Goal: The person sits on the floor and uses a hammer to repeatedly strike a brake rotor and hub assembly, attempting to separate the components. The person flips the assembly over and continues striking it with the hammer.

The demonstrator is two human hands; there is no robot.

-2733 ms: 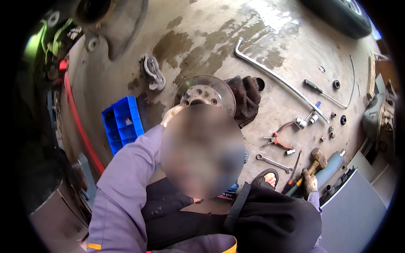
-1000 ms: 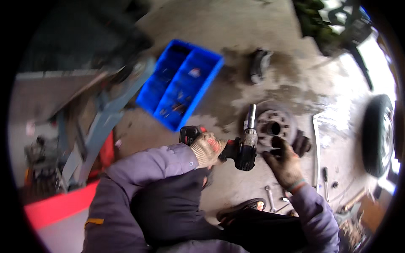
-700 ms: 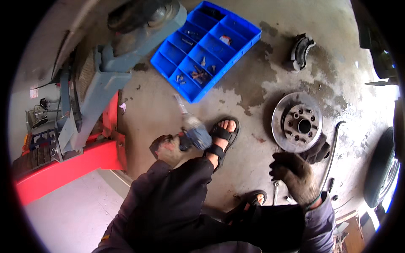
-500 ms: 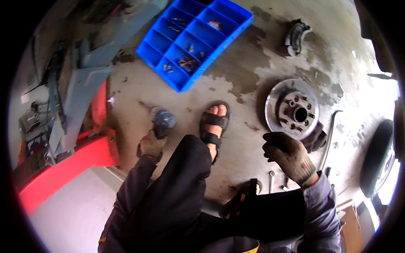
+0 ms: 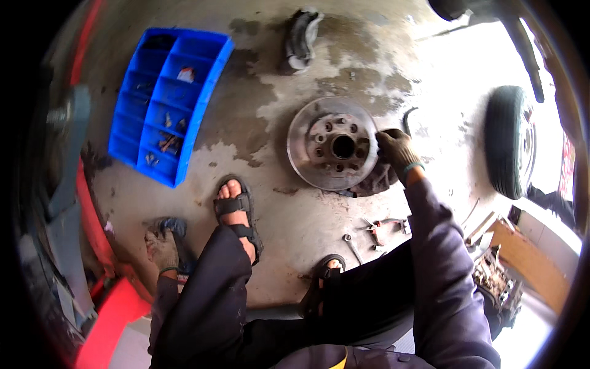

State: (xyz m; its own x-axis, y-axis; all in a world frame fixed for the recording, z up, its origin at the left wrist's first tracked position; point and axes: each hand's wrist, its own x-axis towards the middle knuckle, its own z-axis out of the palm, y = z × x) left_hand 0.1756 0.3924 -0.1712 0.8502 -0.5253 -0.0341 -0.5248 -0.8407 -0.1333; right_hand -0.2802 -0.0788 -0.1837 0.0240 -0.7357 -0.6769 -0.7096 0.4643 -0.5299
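The grey concrete floor [image 5: 283, 270] holds a round metal disc [image 5: 329, 138]. At its right edge, the nearer, right hand [image 5: 397, 151] curls its fingers (can't tell if gripping). Well off its lower left, the left hand [image 5: 161, 249] wraps a dark-blue power tool [image 5: 176, 226].

Somebody in dark trousers [image 5: 215, 286] and grubby knit gloves [image 5: 399, 154]
Black strapped sandals [image 5: 230, 205] below the trousers, dusky purple sleeves [image 5: 445, 277] above.

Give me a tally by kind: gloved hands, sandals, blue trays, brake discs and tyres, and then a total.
Gloved hands: 2 (left hand, right hand)
Sandals: 2
Blue tray: 1
Brake disc: 1
Tyre: 1
Total: 7
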